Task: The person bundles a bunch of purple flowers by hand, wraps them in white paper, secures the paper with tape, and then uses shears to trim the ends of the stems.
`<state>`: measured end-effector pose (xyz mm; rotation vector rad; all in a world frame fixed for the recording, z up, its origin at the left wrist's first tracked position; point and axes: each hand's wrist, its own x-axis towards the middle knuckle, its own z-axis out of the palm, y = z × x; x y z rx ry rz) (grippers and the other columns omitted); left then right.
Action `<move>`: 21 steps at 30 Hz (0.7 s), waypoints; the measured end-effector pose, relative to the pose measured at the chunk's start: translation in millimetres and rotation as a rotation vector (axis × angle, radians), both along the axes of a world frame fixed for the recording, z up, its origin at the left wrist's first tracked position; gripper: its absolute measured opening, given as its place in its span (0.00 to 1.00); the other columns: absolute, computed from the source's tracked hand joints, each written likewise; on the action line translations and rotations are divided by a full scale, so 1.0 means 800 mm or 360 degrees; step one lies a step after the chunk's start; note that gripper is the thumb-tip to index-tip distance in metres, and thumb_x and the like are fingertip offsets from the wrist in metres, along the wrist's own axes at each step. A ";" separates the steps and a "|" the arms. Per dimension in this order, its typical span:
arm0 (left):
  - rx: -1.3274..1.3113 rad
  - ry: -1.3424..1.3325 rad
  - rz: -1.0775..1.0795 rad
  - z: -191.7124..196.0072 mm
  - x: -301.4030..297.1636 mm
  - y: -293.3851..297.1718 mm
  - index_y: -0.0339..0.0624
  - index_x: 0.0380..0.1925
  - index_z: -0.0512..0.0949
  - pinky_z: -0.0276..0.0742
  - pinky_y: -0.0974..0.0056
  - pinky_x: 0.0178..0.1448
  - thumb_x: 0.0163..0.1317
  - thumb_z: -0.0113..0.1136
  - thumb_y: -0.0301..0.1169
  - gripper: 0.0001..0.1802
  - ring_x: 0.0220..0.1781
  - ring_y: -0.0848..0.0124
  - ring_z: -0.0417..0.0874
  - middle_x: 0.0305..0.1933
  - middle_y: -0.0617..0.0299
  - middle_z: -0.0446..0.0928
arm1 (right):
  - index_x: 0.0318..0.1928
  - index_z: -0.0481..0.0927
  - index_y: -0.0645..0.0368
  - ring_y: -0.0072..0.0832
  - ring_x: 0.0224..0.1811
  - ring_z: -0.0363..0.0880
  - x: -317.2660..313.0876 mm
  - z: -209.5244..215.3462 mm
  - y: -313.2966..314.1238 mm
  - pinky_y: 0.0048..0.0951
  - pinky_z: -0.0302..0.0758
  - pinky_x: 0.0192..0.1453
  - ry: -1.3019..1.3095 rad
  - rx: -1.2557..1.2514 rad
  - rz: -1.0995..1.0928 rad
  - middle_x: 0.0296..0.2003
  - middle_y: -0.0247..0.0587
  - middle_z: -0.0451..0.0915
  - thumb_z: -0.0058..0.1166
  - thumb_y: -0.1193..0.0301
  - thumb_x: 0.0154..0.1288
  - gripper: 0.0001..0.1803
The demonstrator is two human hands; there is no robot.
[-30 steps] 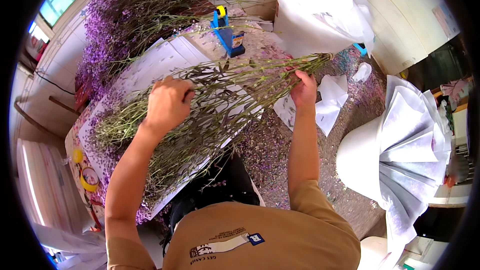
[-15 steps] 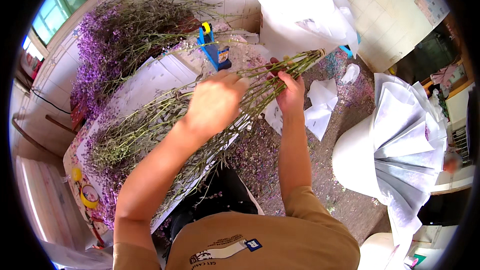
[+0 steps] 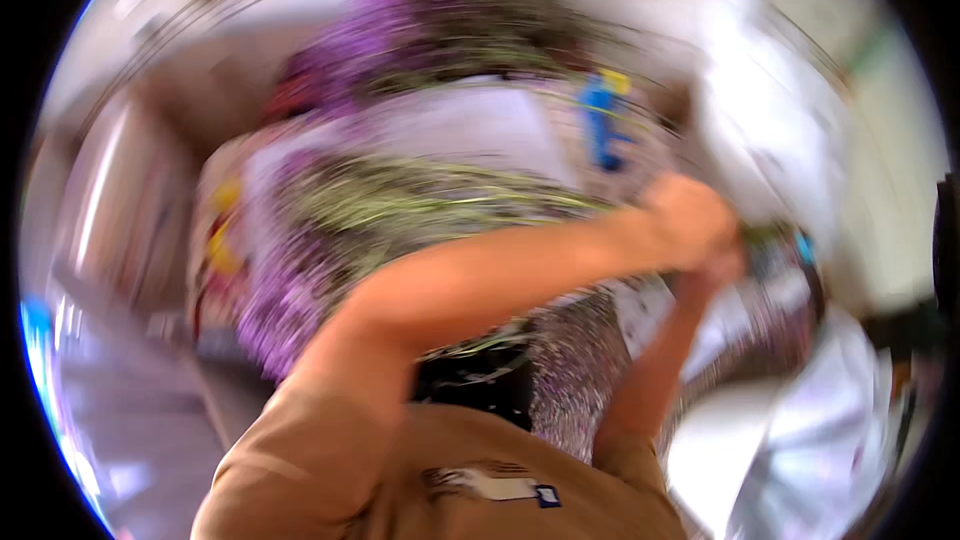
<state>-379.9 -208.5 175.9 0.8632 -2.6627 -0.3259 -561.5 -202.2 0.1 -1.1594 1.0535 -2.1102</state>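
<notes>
The picture is heavily smeared by motion. A long bundle of green stems with purple flowers [image 3: 420, 205] lies across the table from left to right. My left arm reaches across my body, and my left hand [image 3: 690, 220] is curled over the bundle's stem end at the right. My right hand [image 3: 728, 265] sits just under it, mostly hidden, gripping the same stem ends.
A heap of purple flowers [image 3: 400, 50] lies at the back of the table. A blue tool [image 3: 603, 120] stands beside a white sheet [image 3: 470, 130]. White paper [image 3: 760, 130] is piled at the right, and white wrapping [image 3: 800, 440] sits at lower right.
My left hand has slid along the bundle from its flower end to the stem end beside my right hand. The view has swung and blurred.
</notes>
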 end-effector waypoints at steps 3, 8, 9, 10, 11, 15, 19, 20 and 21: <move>-0.0209 0.0207 -0.0148 -0.045 -0.050 0.002 0.49 0.30 0.89 0.85 0.51 0.40 0.52 0.62 0.37 0.10 0.39 0.56 0.91 0.32 0.54 0.88 | 0.58 0.77 0.65 0.39 0.54 0.81 -0.079 -0.032 0.008 0.46 0.78 0.59 0.0155 -0.0264 0.0241 0.57 0.50 0.80 0.46 0.62 0.75 0.22; -0.0279 0.0546 -0.0047 -0.065 -0.050 0.012 0.44 0.25 0.87 0.85 0.53 0.42 0.57 0.56 0.36 0.13 0.36 0.55 0.90 0.29 0.53 0.87 | 0.55 0.78 0.64 0.36 0.51 0.82 -0.037 0.003 0.006 0.39 0.79 0.56 0.0034 -0.0021 -0.0306 0.52 0.46 0.82 0.47 0.63 0.75 0.18; -0.0285 0.0591 -0.0063 -0.065 -0.056 0.012 0.44 0.27 0.88 0.85 0.53 0.42 0.59 0.55 0.36 0.14 0.36 0.55 0.90 0.30 0.51 0.87 | 0.55 0.78 0.63 0.35 0.51 0.82 -0.030 0.007 0.003 0.39 0.79 0.55 0.0006 -0.0010 -0.0263 0.52 0.45 0.82 0.47 0.63 0.76 0.18; -0.0209 0.0497 -0.0141 -0.048 -0.065 0.014 0.43 0.28 0.88 0.85 0.52 0.41 0.58 0.57 0.37 0.14 0.36 0.56 0.90 0.30 0.51 0.87 | 0.55 0.77 0.63 0.34 0.51 0.82 -0.042 0.011 0.007 0.38 0.79 0.55 -0.0002 -0.0008 -0.0272 0.52 0.45 0.82 0.47 0.64 0.76 0.17; -0.0136 0.0402 -0.0232 -0.027 -0.074 0.018 0.43 0.28 0.88 0.85 0.52 0.41 0.58 0.58 0.37 0.13 0.36 0.56 0.90 0.30 0.51 0.87 | 0.55 0.77 0.63 0.34 0.51 0.82 -0.051 0.011 0.010 0.38 0.79 0.55 -0.0022 0.0000 -0.0273 0.51 0.44 0.82 0.47 0.64 0.76 0.17; -0.0240 0.0346 -0.0094 -0.025 -0.058 0.017 0.41 0.30 0.86 0.84 0.49 0.42 0.53 0.63 0.37 0.12 0.36 0.54 0.89 0.31 0.51 0.86 | 0.55 0.77 0.61 0.31 0.50 0.82 0.016 0.032 0.001 0.36 0.80 0.55 -0.0229 -0.0042 -0.0241 0.50 0.42 0.81 0.47 0.66 0.77 0.15; -0.0293 0.0555 -0.0013 -0.023 -0.044 -0.018 0.37 0.36 0.83 0.83 0.46 0.45 0.53 0.64 0.36 0.14 0.37 0.50 0.88 0.34 0.47 0.85 | 0.55 0.76 0.60 0.29 0.49 0.82 0.064 0.055 -0.017 0.35 0.80 0.55 -0.0585 -0.0203 -0.0103 0.49 0.39 0.81 0.47 0.68 0.78 0.13; -0.0226 0.0576 -0.0061 -0.024 -0.054 -0.016 0.36 0.37 0.83 0.82 0.45 0.46 0.53 0.64 0.35 0.15 0.38 0.49 0.88 0.35 0.46 0.85 | 0.55 0.76 0.60 0.28 0.49 0.82 0.059 0.057 -0.010 0.34 0.80 0.54 -0.0632 -0.0225 -0.0110 0.48 0.38 0.81 0.47 0.69 0.78 0.12; -0.0170 0.0541 -0.0075 -0.006 -0.047 -0.023 0.35 0.38 0.82 0.82 0.46 0.46 0.53 0.65 0.35 0.16 0.38 0.49 0.88 0.35 0.46 0.85 | 0.55 0.76 0.59 0.27 0.49 0.82 0.062 0.074 -0.012 0.34 0.81 0.54 -0.0660 -0.0259 -0.0068 0.48 0.38 0.81 0.47 0.69 0.78 0.12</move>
